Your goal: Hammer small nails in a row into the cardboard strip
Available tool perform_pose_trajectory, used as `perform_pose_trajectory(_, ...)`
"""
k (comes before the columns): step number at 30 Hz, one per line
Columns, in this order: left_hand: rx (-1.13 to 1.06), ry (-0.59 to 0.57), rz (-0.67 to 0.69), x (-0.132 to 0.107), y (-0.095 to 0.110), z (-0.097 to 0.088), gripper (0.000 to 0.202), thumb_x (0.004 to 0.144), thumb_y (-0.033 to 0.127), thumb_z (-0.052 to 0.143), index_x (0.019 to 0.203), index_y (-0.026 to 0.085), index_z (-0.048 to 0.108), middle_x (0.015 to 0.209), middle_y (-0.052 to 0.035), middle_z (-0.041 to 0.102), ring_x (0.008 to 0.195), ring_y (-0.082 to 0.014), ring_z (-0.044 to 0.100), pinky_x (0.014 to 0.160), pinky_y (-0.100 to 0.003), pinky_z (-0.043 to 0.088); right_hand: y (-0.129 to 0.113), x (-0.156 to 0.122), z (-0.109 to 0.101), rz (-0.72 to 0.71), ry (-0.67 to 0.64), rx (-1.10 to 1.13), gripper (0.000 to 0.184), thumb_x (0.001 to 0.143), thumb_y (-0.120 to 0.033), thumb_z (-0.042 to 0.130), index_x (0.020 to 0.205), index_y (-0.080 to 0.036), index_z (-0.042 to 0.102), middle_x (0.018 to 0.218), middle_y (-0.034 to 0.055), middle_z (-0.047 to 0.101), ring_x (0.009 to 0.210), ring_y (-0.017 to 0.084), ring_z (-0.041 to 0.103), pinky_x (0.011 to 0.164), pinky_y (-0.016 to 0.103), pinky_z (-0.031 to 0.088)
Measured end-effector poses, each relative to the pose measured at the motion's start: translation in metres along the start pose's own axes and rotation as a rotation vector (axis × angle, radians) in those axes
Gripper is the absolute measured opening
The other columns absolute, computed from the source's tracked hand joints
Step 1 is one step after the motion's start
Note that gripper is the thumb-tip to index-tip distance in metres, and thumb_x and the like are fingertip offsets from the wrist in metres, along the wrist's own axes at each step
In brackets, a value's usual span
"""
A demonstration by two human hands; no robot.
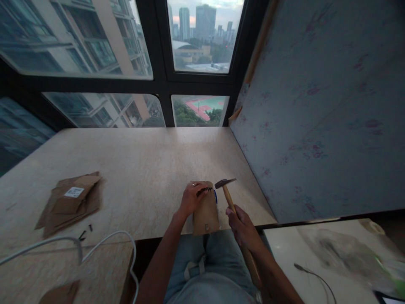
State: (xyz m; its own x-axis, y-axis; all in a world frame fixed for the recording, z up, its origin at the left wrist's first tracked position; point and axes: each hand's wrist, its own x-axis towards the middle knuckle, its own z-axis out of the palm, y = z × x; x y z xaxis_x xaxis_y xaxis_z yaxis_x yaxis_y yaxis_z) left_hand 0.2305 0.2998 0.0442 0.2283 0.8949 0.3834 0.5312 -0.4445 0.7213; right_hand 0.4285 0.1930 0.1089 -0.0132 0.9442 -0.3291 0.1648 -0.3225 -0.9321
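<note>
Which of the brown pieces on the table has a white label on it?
The flattened cardboard lying at the far left of the table has the white label. The wooden block under the left hand has a row of dark nails instead.

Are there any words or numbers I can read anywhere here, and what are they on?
None can be read.
White label on the folded cardboard: print too small and blurred to read.
Wooden block under the left hand: dark marks near its top and bottom, not legible.
Hammer in the right hand: no text visible.
</note>
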Motion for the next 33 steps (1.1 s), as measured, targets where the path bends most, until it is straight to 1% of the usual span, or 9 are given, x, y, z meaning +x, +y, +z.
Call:
perform_pose_trajectory(8, -0.002, -0.02, -0.011, 0.0, -0.003, 0.0, 0.016, 0.088, 0.022, 0.062, 0.099, 0.024, 0.074, 0.101, -0.0066, 0.073, 0.097, -0.0216, 0.065, 0.088, -0.039, 0.052, 0.002, 0.0, 0.001, 0.019, -0.009, -0.009, 0.034, 0.09, -0.056, 0.048, 0.08, -0.024, 0.043, 0.052, -0.012, 0.038, 0.03, 0.005, 0.031, 0.03, 0.018, 0.024)
perform_pose_trajectory(13, 0.04, -0.05, -0.034, 0.002, 0.004, -0.003, 0.015, 0.086, 0.023, 0.065, 0.098, 0.024, 0.074, 0.101, -0.0063, 0.073, 0.097, -0.0215, 0.064, 0.087, -0.037, 0.051, 0.004, 0.0, 0.0, 0.007, -0.011, -0.005, 0.035, 0.091, -0.057, 0.047, 0.079, -0.024, 0.042, 0.051, -0.0128, 0.037, 0.028, 0.005, 0.031, 0.028, 0.017, 0.023)
perform_pose_trajectory(15, 0.077, -0.078, -0.058, 0.005, 0.01, -0.005, 0.015, 0.084, 0.026, 0.068, 0.098, 0.024, 0.074, 0.1, -0.0061, 0.072, 0.094, -0.0212, 0.065, 0.084, -0.035, 0.051, 0.005, 0.001, 0.0, 0.01, -0.015, 0.004, 0.036, 0.09, -0.058, 0.046, 0.079, -0.024, 0.042, 0.052, -0.0128, 0.037, 0.028, 0.004, 0.031, 0.027, 0.017, 0.023)
perform_pose_trajectory(17, 0.135, -0.119, -0.064, 0.008, 0.015, -0.007, 0.02, 0.083, 0.029, 0.069, 0.102, 0.025, 0.073, 0.099, -0.0055, 0.072, 0.09, -0.0208, 0.065, 0.082, -0.034, 0.05, 0.006, 0.001, 0.0, 0.017, -0.019, 0.011, 0.036, 0.09, -0.059, 0.047, 0.08, -0.024, 0.042, 0.052, -0.013, 0.037, 0.028, 0.004, 0.03, 0.026, 0.017, 0.023)
perform_pose_trajectory(19, 0.211, -0.162, -0.045, 0.011, 0.019, -0.007, 0.026, 0.084, 0.03, 0.069, 0.109, 0.026, 0.071, 0.098, -0.0053, 0.072, 0.087, -0.0209, 0.064, 0.081, -0.035, 0.049, 0.006, 0.002, 0.0, 0.022, -0.021, 0.013, 0.037, 0.09, -0.059, 0.047, 0.081, -0.024, 0.043, 0.052, -0.0132, 0.036, 0.028, 0.005, 0.03, 0.026, 0.017, 0.024)
perform_pose_trajectory(21, 0.282, -0.19, -0.015, 0.013, 0.02, -0.006, 0.026, 0.086, 0.03, 0.067, 0.111, 0.028, 0.071, 0.097, -0.0054, 0.072, 0.085, -0.0207, 0.064, 0.08, -0.035, 0.048, 0.006, 0.002, 0.0, 0.018, -0.021, 0.014, 0.037, 0.09, -0.059, 0.047, 0.081, -0.024, 0.043, 0.051, -0.0131, 0.036, 0.028, 0.005, 0.03, 0.026, 0.017, 0.024)
perform_pose_trajectory(25, 0.332, -0.167, 0.027, 0.013, 0.017, -0.002, 0.017, 0.089, 0.028, 0.063, 0.102, 0.027, 0.074, 0.094, -0.0058, 0.072, 0.083, -0.0201, 0.064, 0.078, -0.034, 0.046, 0.006, 0.001, -0.001, 0.005, -0.012, 0.018, 0.036, 0.09, -0.057, 0.049, 0.08, -0.024, 0.043, 0.051, -0.0132, 0.036, 0.028, 0.004, 0.031, 0.028, 0.017, 0.024)
perform_pose_trajectory(30, 0.289, -0.102, 0.045, 0.01, 0.013, 0.0, 0.014, 0.088, 0.026, 0.064, 0.096, 0.026, 0.075, 0.094, -0.0055, 0.073, 0.084, -0.0207, 0.065, 0.079, -0.035, 0.047, 0.008, 0.0, -0.002, 0.013, -0.011, 0.016, 0.037, 0.09, -0.059, 0.048, 0.08, -0.024, 0.043, 0.049, -0.0134, 0.036, 0.027, 0.005, 0.028, 0.027, 0.018, 0.022)
perform_pose_trajectory(33, 0.264, -0.079, 0.033, 0.01, 0.012, 0.002, 0.012, 0.087, 0.027, 0.065, 0.094, 0.027, 0.075, 0.091, -0.0055, 0.073, 0.085, -0.0209, 0.065, 0.079, -0.035, 0.048, 0.008, -0.001, -0.002, 0.018, -0.016, 0.017, 0.036, 0.091, -0.058, 0.048, 0.08, -0.024, 0.043, 0.05, -0.0134, 0.037, 0.027, 0.004, 0.029, 0.026, 0.017, 0.023)
